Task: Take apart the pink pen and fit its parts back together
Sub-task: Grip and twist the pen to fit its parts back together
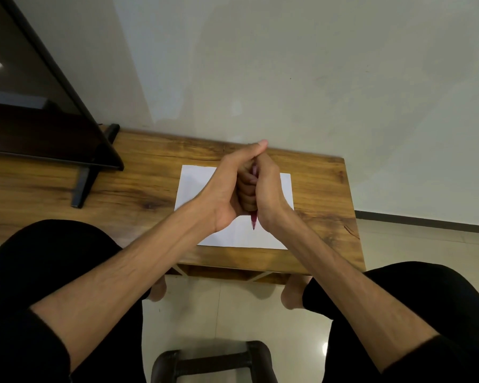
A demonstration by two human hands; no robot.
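The pink pen (253,220) stands nearly upright between my two hands, held above a white sheet of paper (197,183). Its pointed tip sticks out below my palms and a short pink stretch shows between my fingers higher up; the rest of the barrel is hidden. My left hand (227,186) wraps around it from the left, thumb stretched forward. My right hand (267,189) presses in from the right, fingers curled on the pen. Both hands touch each other.
The paper lies on a small wooden table (138,186) against a white wall. A dark monitor on a black stand (83,183) occupies the table's left. My knees flank the near edge, and a dark stool (210,360) stands on the tiled floor below.
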